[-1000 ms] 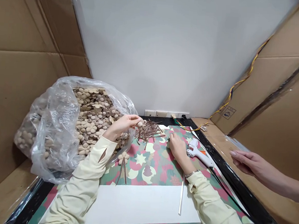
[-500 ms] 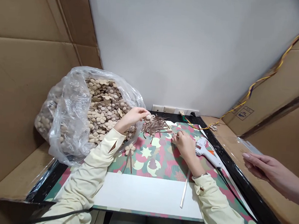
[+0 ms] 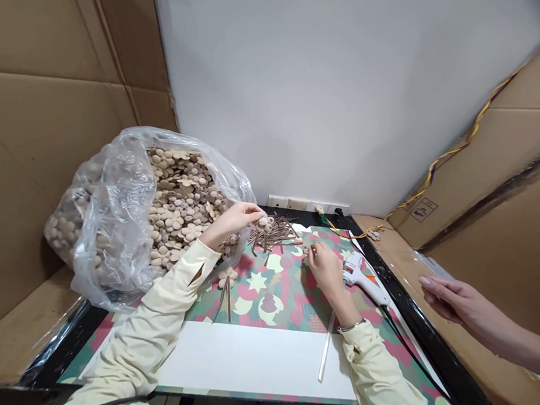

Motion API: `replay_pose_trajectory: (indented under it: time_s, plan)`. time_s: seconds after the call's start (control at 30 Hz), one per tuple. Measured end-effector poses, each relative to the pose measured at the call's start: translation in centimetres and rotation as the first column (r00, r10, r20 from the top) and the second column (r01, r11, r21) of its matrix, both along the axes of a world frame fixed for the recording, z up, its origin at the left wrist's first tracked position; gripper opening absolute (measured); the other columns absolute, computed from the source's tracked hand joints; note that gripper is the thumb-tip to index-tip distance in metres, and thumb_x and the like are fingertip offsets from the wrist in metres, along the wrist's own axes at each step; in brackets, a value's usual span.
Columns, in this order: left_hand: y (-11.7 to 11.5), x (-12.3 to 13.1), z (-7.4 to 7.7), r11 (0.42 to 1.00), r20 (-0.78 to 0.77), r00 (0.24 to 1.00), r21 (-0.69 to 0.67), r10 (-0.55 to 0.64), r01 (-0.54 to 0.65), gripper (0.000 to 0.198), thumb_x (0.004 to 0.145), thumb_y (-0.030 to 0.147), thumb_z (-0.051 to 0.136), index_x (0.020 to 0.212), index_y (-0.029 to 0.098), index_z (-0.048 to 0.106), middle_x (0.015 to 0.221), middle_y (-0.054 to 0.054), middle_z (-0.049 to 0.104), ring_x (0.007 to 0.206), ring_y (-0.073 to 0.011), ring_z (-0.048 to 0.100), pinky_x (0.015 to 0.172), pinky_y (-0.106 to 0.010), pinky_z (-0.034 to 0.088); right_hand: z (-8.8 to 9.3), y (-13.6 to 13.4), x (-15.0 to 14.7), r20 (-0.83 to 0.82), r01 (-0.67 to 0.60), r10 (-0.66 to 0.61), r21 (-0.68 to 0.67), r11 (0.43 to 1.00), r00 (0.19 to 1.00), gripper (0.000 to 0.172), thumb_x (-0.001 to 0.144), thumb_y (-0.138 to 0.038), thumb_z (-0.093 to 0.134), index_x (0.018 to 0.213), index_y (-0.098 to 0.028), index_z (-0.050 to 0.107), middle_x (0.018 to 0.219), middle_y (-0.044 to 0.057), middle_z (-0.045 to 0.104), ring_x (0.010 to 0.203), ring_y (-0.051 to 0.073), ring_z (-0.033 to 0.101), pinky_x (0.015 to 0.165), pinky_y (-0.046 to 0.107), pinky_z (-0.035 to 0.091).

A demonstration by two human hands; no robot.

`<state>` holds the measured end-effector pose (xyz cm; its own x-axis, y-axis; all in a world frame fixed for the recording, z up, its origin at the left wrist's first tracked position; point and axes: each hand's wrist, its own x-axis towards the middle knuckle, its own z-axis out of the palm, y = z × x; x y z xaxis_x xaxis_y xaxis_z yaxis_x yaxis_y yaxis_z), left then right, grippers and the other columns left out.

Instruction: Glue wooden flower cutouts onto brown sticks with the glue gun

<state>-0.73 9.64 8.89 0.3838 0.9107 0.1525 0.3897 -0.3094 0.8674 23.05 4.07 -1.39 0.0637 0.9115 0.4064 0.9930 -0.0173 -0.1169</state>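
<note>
Between the fingertips of my left hand (image 3: pixel 238 220) is a small beige flower-shaped piece (image 3: pixel 265 222), held above a pile of thin brown strips (image 3: pixel 274 235). My right hand (image 3: pixel 326 268) is pinched closed near the back of the patterned board, its fingertips partly hidden; whatever they hold is too small to make out. Close to its right side lies a white glue gun (image 3: pixel 361 279). Another flower piece (image 3: pixel 228 277) with brown strips under it rests on the board below my left wrist.
A clear plastic bag (image 3: pixel 125 217) full of flower pieces stands at left. A co-worker's hand (image 3: pixel 457 302) reaches in from the right. A flat silvery stick (image 3: pixel 325 354) lies on white paper (image 3: pixel 240 358). Sockets (image 3: pixel 297 204) with yellow cable (image 3: pixel 432 170) line the wall, with cardboard on both sides.
The whole view has shifted slightly, moving the scene a little left and down. Both hands keep nearly the same pose, my left still on the flower piece.
</note>
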Motion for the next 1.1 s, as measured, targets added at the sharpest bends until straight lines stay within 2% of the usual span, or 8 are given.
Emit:
replay_pose_trajectory:
  time_s: [0.27, 0.6, 0.87, 0.97, 1.1]
  plan:
    - [-0.1, 0.2, 0.0, 1.0, -0.008, 1.0, -0.004, -0.002, 0.002, 0.028, 0.072, 0.038, 0.056, 0.078, 0.012, 0.067, 0.076, -0.005, 0.066, 0.068, -0.0161, 0.055, 0.061, -0.026, 0.038, 0.0, 0.0, -0.1, -0.076, 0.021, -0.021, 0.002, 1.0, 0.997, 0.021, 0.091, -0.023, 0.034, 0.081, -0.016, 0.051, 0.079, 0.005, 0.058, 0.064, 0.015, 0.051, 0.052, 0.026, 0.022]
    - [0.0, 0.3, -0.2, 1.0, 0.007, 1.0, -0.004, -0.016, 0.016, 0.032, 0.072, 0.041, 0.056, 0.079, 0.012, 0.066, 0.077, -0.005, 0.065, 0.066, -0.0146, 0.053, 0.059, -0.025, 0.038, -0.1, -0.1, 0.1, -0.149, 0.013, -0.008, 0.034, 0.999, 0.989, 0.019, 0.091, -0.02, 0.028, 0.081, -0.018, 0.044, 0.068, 0.001, 0.049, 0.054, 0.015, 0.041, 0.051, 0.026, 0.022]
    - [0.4, -0.1, -0.6, 1.0, 0.028, 0.999, 0.001, -0.016, 0.016, 0.032, 0.071, 0.043, 0.057, 0.08, 0.014, 0.067, 0.08, -0.006, 0.066, 0.071, -0.0167, 0.055, 0.06, -0.025, 0.039, 0.2, -0.2, -0.1, -0.227, 0.019, -0.01, 0.034, 0.999, 0.974, 0.025, 0.093, -0.024, 0.024, 0.083, -0.017, 0.046, 0.07, 0.004, 0.052, 0.055, 0.016, 0.043, 0.052, 0.027, 0.022]
    - [0.5, -0.5, -0.3, 1.0, 0.043, 0.999, 0.01, 0.003, -0.003, 0.033, 0.071, 0.043, 0.057, 0.081, 0.014, 0.067, 0.08, -0.006, 0.066, 0.074, -0.0177, 0.056, 0.061, -0.025, 0.04, 0.7, -0.1, -0.4, -0.26, -0.061, 0.061, 0.007, 0.998, 0.964, 0.026, 0.093, -0.024, 0.028, 0.082, -0.017, 0.05, 0.071, 0.005, 0.055, 0.059, 0.017, 0.047, 0.053, 0.027, 0.024]
    - [0.5, -1.3, 0.4, 0.998, 0.064, 0.996, 0.021, 0.054, -0.056, 0.033, 0.072, 0.042, 0.056, 0.084, 0.013, 0.066, 0.082, -0.007, 0.066, 0.074, -0.0182, 0.057, 0.06, -0.026, 0.039, 1.3, 1.4, -2.3, -0.309, -0.319, 0.289, -0.051, 0.946, 0.906, 0.014, 0.085, -0.015, 0.045, 0.076, -0.018, 0.056, 0.076, 0.003, 0.059, 0.071, 0.015, 0.053, 0.06, 0.023, 0.033]
